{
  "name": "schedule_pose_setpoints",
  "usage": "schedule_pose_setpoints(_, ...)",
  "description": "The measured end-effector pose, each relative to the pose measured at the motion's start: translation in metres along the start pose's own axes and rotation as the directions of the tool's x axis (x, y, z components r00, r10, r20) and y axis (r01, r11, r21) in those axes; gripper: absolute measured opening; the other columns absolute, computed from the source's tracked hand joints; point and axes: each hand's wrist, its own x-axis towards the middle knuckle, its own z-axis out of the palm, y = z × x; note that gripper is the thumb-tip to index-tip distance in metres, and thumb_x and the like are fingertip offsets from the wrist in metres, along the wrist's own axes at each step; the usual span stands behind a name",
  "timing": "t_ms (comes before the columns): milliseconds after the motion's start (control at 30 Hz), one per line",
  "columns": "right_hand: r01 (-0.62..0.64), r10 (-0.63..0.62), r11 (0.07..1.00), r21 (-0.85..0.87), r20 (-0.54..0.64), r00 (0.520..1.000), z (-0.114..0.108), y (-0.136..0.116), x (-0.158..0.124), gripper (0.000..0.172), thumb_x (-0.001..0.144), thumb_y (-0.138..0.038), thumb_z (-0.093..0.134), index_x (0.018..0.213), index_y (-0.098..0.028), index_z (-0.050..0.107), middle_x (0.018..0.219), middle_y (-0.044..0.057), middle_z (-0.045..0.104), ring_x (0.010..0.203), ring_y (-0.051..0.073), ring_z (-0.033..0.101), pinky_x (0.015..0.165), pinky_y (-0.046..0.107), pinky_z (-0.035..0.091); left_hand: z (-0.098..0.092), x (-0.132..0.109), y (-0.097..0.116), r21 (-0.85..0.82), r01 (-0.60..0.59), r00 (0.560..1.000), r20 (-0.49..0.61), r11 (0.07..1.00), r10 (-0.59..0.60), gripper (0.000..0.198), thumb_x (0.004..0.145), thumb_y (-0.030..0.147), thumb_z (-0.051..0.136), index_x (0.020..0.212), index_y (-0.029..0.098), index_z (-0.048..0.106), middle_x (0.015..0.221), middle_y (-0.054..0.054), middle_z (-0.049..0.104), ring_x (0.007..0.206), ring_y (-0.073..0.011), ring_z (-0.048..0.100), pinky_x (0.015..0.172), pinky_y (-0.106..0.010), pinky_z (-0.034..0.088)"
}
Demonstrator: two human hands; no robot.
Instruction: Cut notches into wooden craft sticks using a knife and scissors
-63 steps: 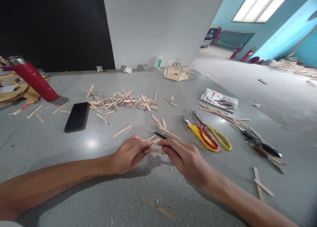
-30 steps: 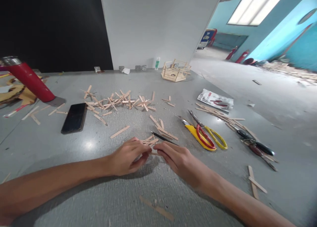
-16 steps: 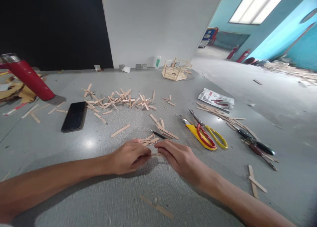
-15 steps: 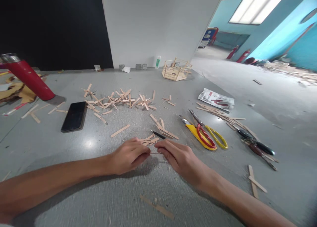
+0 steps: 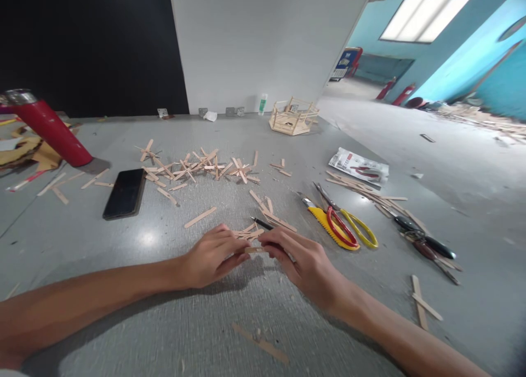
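Note:
Between my two hands a wooden craft stick (image 5: 255,250) is held by its ends, a little above the grey table. My left hand (image 5: 213,256) pinches the left end, and my right hand (image 5: 298,256) pinches the right end; the fingers hide both tips. Just beyond the fingers lie a small heap of cut stick pieces (image 5: 248,233) and a black pen (image 5: 262,223), partly covered by my right hand. More craft sticks (image 5: 273,215) rest behind the pen. Nearer to me, one stick (image 5: 261,343) lies flat on the table.
Right of my hands are a yellow utility knife (image 5: 332,223), red-and-yellow-handled scissors (image 5: 349,221) and dark-handled pliers (image 5: 423,237). A phone (image 5: 124,193) and a red flask (image 5: 53,130) stand or lie left. Scattered sticks (image 5: 197,166), a glue tube (image 5: 262,104) and a stick-built hexagonal frame (image 5: 290,125) are farther back.
The stick between my hands has turned from edge-on to showing more of its flat face, and it sits slightly higher. Both hands keep their grip; the table items stay put.

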Motion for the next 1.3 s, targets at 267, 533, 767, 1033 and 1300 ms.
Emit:
schedule_pose_setpoints(267,0.009,0.001,0.997,-0.074,0.132,0.991,-0.001,0.003,-0.001,0.020,0.108,-0.017,0.042,0.112,-0.016,0.061,0.092,0.008,0.071,0.078,0.019,0.070,0.067,0.030,0.056,0.000,0.000,0.001,-0.006,0.022,1.000,0.010,1.000,-0.022,0.014,0.106,0.021,0.052,0.114,0.016,0.062,0.081,-0.002,0.071,0.069,-0.0145,0.063,0.073,-0.028,0.047)
schedule_pose_setpoints(533,0.039,0.129,0.889,-0.456,0.332,0.934,-0.006,0.016,-0.007,0.021,0.094,-0.001,0.053,0.091,-0.018,0.063,0.080,0.003,0.070,0.066,0.018,0.066,0.057,0.028,0.044,-0.004,0.002,0.002,0.024,0.073,0.997,-0.003,0.997,-0.073,0.015,0.104,0.014,0.051,0.116,0.015,0.061,0.084,-0.003,0.070,0.074,-0.0164,0.062,0.074,-0.030,0.047)
schedule_pose_setpoints(767,-0.222,0.283,0.722,-0.655,-0.013,0.959,-0.021,0.059,-0.004,0.036,0.098,-0.003,0.039,0.124,-0.008,0.063,0.106,0.023,0.073,0.098,0.036,0.070,0.076,0.045,0.055,-0.004,0.004,0.003,0.061,0.098,0.994,-0.060,0.993,-0.094,0.021,0.100,0.006,0.053,0.118,0.015,0.059,0.098,-0.007,0.070,0.097,-0.0216,0.058,0.087,-0.034,0.050)
schedule_pose_setpoints(1033,-0.012,0.168,0.842,-0.539,0.241,0.956,-0.013,0.077,-0.006,0.050,0.093,-0.008,0.052,0.142,-0.013,0.059,0.148,0.018,0.060,0.140,0.035,0.050,0.115,0.053,0.043,-0.002,0.003,0.001,0.147,0.137,0.985,-0.122,0.980,-0.120,0.029,0.097,0.002,0.051,0.121,0.017,0.057,0.114,-0.010,0.065,0.117,-0.0277,0.049,0.105,-0.047,0.043)
schedule_pose_setpoints(1300,-0.057,0.187,0.866,-0.497,0.216,0.958,-0.016,0.080,0.002,0.025,0.099,-0.014,0.050,0.113,-0.015,0.071,0.115,0.017,0.075,0.108,0.030,0.067,0.094,0.044,0.051,0.001,0.002,0.000,0.187,0.159,0.983,-0.118,0.969,-0.138,0.030,0.098,0.004,0.049,0.122,0.019,0.056,0.118,-0.011,0.062,0.122,-0.0290,0.047,0.103,-0.048,0.047)
